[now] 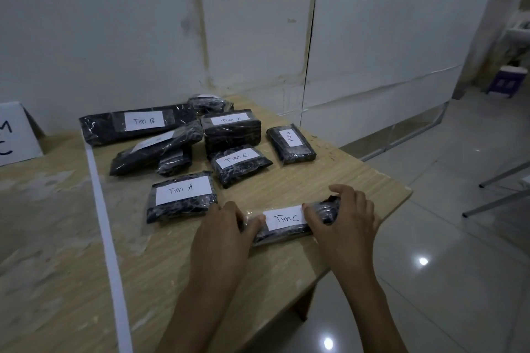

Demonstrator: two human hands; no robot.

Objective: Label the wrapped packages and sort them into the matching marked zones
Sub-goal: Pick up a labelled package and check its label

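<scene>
Head view: we see both hands on one wrapped package [286, 223], which lies flat near the right front edge of the table [358, 178]. It is a black, oblong block under crinkled clear film, with a white paper label reading "Tim C". The left hand [226, 226] curls round its left end and the right hand [344, 221] curls round its right end, each thumb lying by a short edge of the label.

We count nine such packages in all, every one dark and shiny with wrinkled film. Eight lie farther back:
- a near one [182, 195] marked "Tim A"
- a middle one [241, 165] marked "Tim C"
- a thick block [231, 129] and a slim one [291, 145], both marked "Tim A"
- a long bar [144, 123] marked "Tim B"
- a tilted bar [156, 149] resting on a small one [175, 162]
- a rounded one [208, 103] at the far edge

We cannot read the labels on the last three.

The tabletop is pale wood-grain laminate. One white tape strip [106, 223] runs from near to far across it, left of the packages. One folded white sign [14, 135] stands at far left.
</scene>
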